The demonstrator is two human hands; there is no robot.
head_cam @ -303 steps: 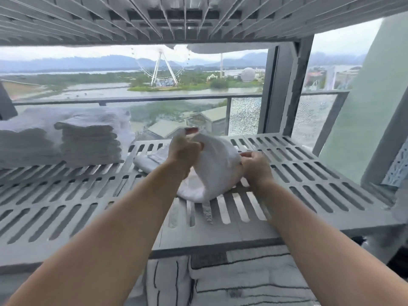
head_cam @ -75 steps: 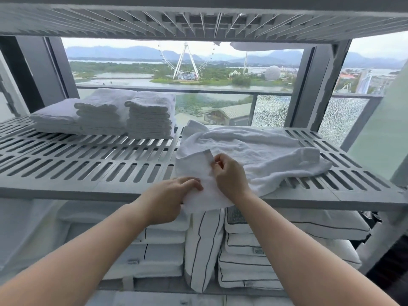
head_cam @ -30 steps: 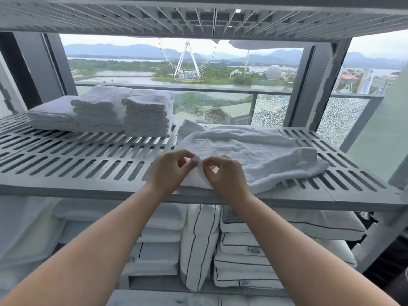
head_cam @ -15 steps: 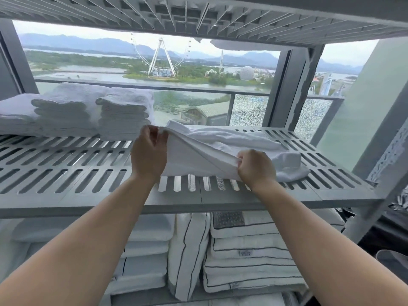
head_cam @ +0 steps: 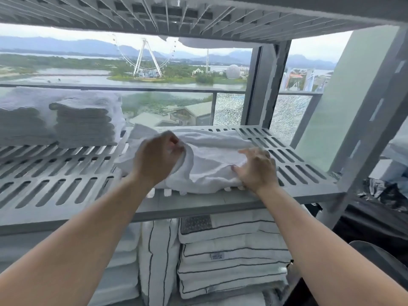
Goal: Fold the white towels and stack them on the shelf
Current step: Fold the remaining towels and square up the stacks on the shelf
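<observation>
Head view: a rumpled white towel (head_cam: pixel 212 160) lies bunched on the slotted grey shelf (head_cam: pixel 66 186), near its front edge. Folded towel stacks (head_cam: pixel 85 122) sit well apart at the left rear, and striped pillows (head_cam: pixel 231 257) fill the level below. The left grip (head_cam: pixel 155 159) pinches the towel's raised left fold. The right grip (head_cam: pixel 257 170), fingers spread, presses on its right end.

Soft, crumpled white cloth: towel (head_cam: pixel 212 160). Fuzzy cloth: folded stack (head_cam: pixel 86 122). Matt grey plastic look: shelf (head_cam: pixel 66 180). Smooth white cloth, dark trim: pillows (head_cam: pixel 231 250). Cracked shiny glass: railing panel (head_cam: pixel 227 109).
</observation>
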